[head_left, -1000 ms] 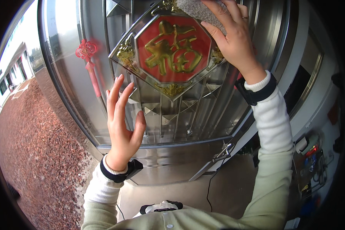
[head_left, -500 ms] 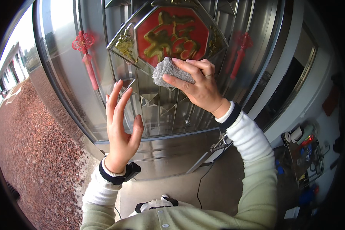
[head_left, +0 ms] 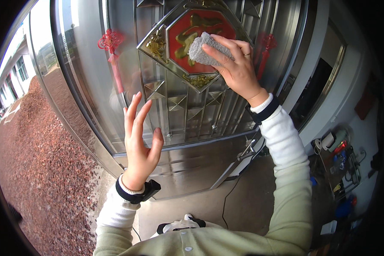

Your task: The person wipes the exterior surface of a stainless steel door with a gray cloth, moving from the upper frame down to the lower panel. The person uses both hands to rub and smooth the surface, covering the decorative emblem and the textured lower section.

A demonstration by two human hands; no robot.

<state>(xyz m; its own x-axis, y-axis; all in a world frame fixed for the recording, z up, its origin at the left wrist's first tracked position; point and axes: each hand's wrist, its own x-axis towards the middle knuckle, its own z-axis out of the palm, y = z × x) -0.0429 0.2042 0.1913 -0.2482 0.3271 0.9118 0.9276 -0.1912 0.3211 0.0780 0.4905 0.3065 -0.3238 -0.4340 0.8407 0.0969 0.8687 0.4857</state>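
Observation:
A folded grey cloth [head_left: 207, 49] is gripped in my right hand [head_left: 242, 70], held against the red octagonal panel [head_left: 224, 23] with its raised gold character. That panel sits in a diamond-shaped frame on a shiny metal door [head_left: 192, 138]. The cloth and fingers cover part of the character. My left hand [head_left: 140, 143] is raised in front of the door's lower left part, fingers stretched and apart, holding nothing. A black band with a small dark device [head_left: 151, 187] is on my left wrist.
Red knot ornaments [head_left: 111, 41] hang on both sides of the panel. Reddish-brown material [head_left: 51, 170] covers the ground at left. A black cable [head_left: 226, 205] lies on the floor, and a cluttered small table [head_left: 335, 170] stands at right.
My right hand has moved the cloth up and slightly right, from the panel's lower edge onto its face. The view has shifted a little. My left hand remains open and raised.

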